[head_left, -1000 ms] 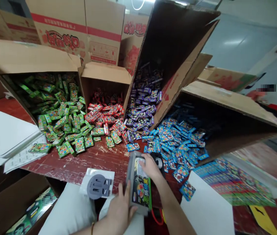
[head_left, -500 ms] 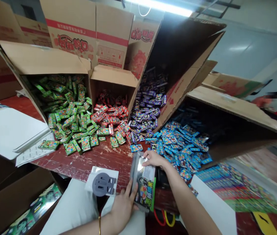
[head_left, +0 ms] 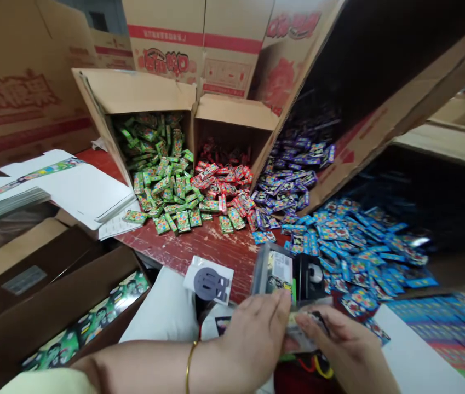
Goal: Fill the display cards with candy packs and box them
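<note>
- Head cam: L hand (head_left: 257, 334) clamped over near part of clear-plastic box (head_left: 275, 268); far end juts past fingers, at worktop (head_left: 166, 249) edge.
- R hand (head_left: 347, 339) curled at box's near R side; blurred, can't tell what's gripped.

On my feed I see a packing workshop: tall brown cardboard cartons with red print (head_left: 166, 38) stand behind a worn, red-painted table (head_left: 158, 246), where tipped-open brown cardboard boxes (head_left: 142, 92) spill small green packets (head_left: 167, 186), red packets (head_left: 224, 180), purple packets (head_left: 290, 183) and blue packets (head_left: 349, 241) in bulk.

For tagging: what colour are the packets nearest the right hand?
The packets are mainly blue; head view.
</note>
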Available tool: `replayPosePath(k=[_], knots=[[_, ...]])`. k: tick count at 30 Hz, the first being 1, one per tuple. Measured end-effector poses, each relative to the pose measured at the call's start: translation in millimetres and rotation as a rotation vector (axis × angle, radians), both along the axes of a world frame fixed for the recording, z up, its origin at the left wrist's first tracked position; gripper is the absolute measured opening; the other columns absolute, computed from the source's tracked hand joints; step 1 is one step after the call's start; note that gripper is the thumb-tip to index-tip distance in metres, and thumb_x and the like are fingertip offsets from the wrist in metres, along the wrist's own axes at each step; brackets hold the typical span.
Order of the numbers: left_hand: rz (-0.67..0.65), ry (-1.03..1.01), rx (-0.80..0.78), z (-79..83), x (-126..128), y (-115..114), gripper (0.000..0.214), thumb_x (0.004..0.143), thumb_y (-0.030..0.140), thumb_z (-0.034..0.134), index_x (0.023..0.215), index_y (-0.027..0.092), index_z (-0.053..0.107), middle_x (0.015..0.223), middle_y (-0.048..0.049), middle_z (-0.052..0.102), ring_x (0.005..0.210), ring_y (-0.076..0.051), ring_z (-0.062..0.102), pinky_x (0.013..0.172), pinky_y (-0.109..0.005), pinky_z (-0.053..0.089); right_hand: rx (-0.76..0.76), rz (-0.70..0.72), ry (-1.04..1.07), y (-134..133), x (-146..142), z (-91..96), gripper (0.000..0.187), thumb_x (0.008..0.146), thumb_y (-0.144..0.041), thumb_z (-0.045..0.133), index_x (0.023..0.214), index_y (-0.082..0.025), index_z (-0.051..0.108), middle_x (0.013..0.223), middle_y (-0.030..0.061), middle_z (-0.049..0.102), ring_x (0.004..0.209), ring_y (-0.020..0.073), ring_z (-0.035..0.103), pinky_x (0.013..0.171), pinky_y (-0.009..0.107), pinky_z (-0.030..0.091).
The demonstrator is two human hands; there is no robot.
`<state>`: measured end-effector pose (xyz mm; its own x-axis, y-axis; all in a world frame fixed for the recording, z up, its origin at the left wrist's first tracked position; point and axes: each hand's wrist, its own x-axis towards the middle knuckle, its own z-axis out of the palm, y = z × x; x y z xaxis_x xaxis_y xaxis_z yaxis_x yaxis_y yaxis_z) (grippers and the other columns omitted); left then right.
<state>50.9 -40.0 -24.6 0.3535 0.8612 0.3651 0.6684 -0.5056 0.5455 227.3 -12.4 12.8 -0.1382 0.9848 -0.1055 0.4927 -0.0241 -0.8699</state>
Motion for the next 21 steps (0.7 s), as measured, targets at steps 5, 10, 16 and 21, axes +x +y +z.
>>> replayPosePath(k=[5, 10, 16, 21], knots=[[-0.071, -0.091, -0.166, 11.9, -27, -4, 0.03, 0.089, 0.02, 0.046, 0.118, 0.017, 0.053, 0.1, -0.0063, 0.067, 0.086, -0.024, 0.065, 0.071, -0.035, 0.053, 0.14, -0.054, 0.015, -25, -27, -21.5, 0.03, 0.072, -0.046, 0.067, 0.076, -0.016, 0.069, 0.077, 0.0088, 0.068, 0.067, 0.0211, 0.065, 0.062, 0.027, 0.054], [-0.155, 0.027, -0.244, 18.8, -44, 0, 0.018, 0.077, 0.012, 0.054, 0.094, 0.015, 0.06, 0.087, -0.006, 0.068, 0.075, -0.024, 0.066, 0.062, -0.03, 0.051, 0.721, -0.082, -0.392, -24, -40, 0.6, 0.028, 0.075, -0.042, 0.065, 0.09, -0.018, 0.064, 0.091, 0.0103, 0.067, 0.085, 0.0251, 0.063, 0.078, 0.034, 0.047], [-0.269, 0.181, -0.22, 46.0, -62, 0, 0.008, 0.079, 0.019, 0.062, 0.077, 0.012, 0.064, 0.071, -0.0071, 0.069, 0.06, -0.022, 0.065, 0.046, -0.024, 0.037, 0.841, 0.521, -0.65, -13, -19, 4.2, 0.008, 0.083, -0.025, 0.055, 0.078, -0.025, 0.061, 0.075, -0.0039, 0.065, 0.069, 0.012, 0.061, 0.094, 0.033, 0.028], [-0.277, -0.036, -0.387, 20.0, -106, -17, 0.025, 0.091, 0.019, 0.048, 0.074, 0.013, 0.066, 0.067, -0.0058, 0.068, 0.055, -0.013, 0.06, 0.05, -0.019, 0.037, 0.817, 0.455, -0.637, -8, 18, -1.3, 0.012, 0.083, -0.032, 0.053, 0.081, -0.026, 0.063, 0.077, -0.0017, 0.067, 0.07, 0.0157, 0.061, 0.094, 0.035, 0.03]])
